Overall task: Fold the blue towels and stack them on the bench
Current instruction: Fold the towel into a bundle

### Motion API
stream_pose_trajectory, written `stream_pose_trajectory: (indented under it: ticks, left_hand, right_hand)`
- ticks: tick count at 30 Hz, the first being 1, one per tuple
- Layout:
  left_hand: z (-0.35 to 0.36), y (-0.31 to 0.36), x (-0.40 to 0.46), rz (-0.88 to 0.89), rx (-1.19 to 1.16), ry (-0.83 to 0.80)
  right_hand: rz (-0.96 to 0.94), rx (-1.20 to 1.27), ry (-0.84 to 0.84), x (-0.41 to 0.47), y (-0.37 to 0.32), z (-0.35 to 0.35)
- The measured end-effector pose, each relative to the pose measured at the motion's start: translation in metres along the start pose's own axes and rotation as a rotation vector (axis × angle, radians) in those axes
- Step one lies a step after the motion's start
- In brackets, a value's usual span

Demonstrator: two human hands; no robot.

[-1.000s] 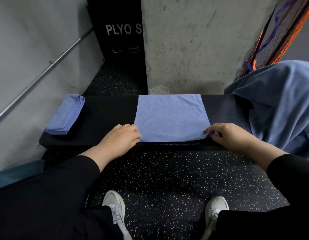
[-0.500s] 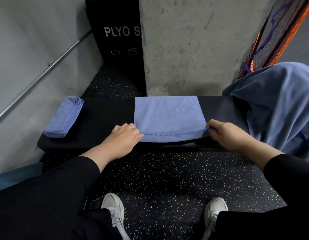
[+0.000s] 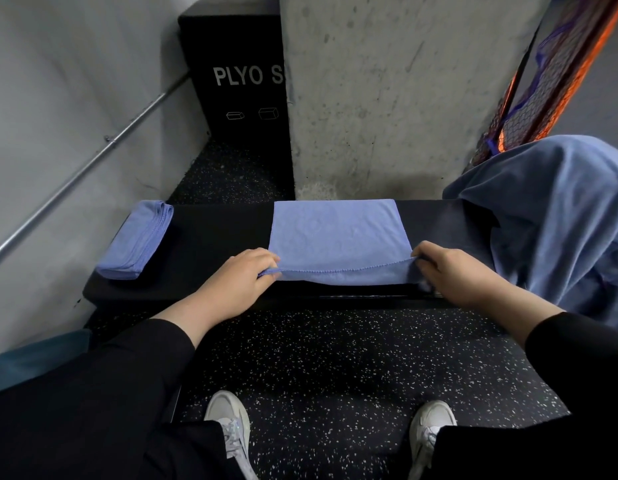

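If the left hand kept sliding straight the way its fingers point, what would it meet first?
The left hand, pinching the towel's near corner, points up and right across the spread towel; it would likely meet that cloth first, bunching it on the bench.

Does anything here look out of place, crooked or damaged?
Nothing looks damaged. The folded stack lies slightly askew at the bench's left end. Both hands pinch the spread towel's near corners. Unfolded towels lie heaped on the right.
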State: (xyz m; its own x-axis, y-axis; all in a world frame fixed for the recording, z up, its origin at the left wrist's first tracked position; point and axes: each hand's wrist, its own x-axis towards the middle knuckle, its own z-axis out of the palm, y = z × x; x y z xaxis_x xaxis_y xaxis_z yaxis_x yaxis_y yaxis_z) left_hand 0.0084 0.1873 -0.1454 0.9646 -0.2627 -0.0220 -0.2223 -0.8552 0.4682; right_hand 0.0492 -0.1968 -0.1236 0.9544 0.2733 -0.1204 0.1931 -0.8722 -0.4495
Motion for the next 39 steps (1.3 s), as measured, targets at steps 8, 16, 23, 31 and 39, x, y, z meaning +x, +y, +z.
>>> stream_pose_trajectory:
  ticks: [8, 16, 23, 31, 39]
  left_hand:
    - [-0.022, 0.003, -0.009, -0.217, -0.349, -0.174]
    - [-0.031, 0.008, 0.017, -0.336, -0.589, 0.017]
    - [-0.023, 0.014, 0.067, -0.391, -0.403, 0.368]
    - [0.003, -0.005, 0.102, -0.339, -0.128, 0.184]
    - [-0.009, 0.013, 0.085, -0.318, 0.144, 0.012]
  right_hand:
    - [0.040, 0.027, 0.009, -0.009, -0.005, -0.012]
    - [0.105, 0.379, 0.174, 0.016, -0.008, -0.010]
    - [0.180, 0.566, 0.332, 0.067, -0.027, 0.000]
    - [0.206, 0.191, 0.186, 0.105, -0.020, 0.023]
    - [0.185, 0.004, 0.010, 0.094, -0.031, 0.017]
